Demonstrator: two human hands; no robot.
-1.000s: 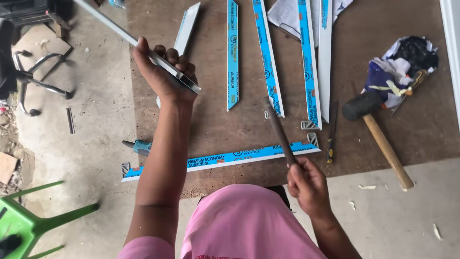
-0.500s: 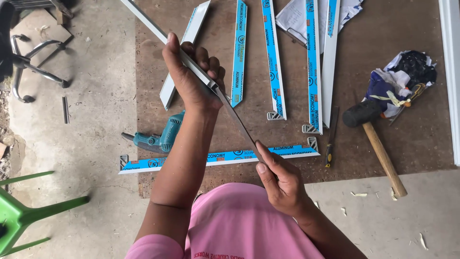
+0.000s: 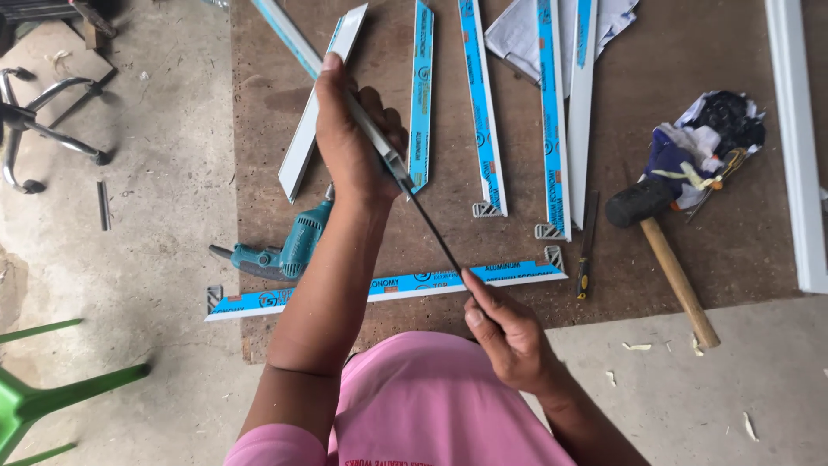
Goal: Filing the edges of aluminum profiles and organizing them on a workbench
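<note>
Our left hand (image 3: 354,147) grips the aluminium strip (image 3: 297,39) steady while our right hand (image 3: 509,332) works a file (image 3: 429,226) into its end.

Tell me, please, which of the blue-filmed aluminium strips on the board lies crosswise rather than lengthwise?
The long strip nearest the person, running left to right under the left forearm; the other blue-filmed strips point away from the person, roughly parallel.

upright strip labels (image 3: 420,95): long blue printed films, top centre of frame
crosswise strip label (image 3: 388,287): blue film, mid-frame, lying across
</note>
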